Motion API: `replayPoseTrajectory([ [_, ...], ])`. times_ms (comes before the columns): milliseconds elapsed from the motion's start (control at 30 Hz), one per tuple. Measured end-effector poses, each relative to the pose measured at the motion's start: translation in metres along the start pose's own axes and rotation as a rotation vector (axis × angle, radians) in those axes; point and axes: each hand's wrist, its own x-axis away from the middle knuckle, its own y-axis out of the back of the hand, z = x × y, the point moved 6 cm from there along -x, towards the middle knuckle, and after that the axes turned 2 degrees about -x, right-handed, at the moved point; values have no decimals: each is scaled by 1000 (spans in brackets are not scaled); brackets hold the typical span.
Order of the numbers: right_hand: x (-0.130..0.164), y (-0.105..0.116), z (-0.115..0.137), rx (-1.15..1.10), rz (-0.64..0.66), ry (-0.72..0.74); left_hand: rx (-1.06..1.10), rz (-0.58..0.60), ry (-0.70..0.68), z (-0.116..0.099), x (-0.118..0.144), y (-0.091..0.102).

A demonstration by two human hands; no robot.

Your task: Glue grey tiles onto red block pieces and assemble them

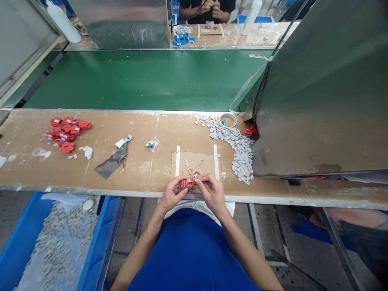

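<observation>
I see both forearms reaching forward from the body, wrists meeting at the near edge of the bench (127, 169). My left hand (172, 194) curls around a small red part (187, 184), fingers closed on its left end. My right hand (212, 190) pinches the part's other end, fingertips bent inward. The part sits between them, just above a cardboard pad (195, 163), with grey pieces (239, 151) heaped to the right.

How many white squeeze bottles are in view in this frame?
2. One white bottle lies tilted at the far left, beyond the green belt; the other white bottle stands on the far bench by the other person's hands. More may be hidden behind the metal panels.
</observation>
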Motion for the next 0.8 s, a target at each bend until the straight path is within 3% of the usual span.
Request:
replayPoseTrajectory([
  [567, 2, 4, 29, 216, 37, 308, 0, -3, -35, 5, 0, 3],
  [800, 3, 7, 26, 289, 54, 283, -20, 0, -49, 3, 0, 3],
])
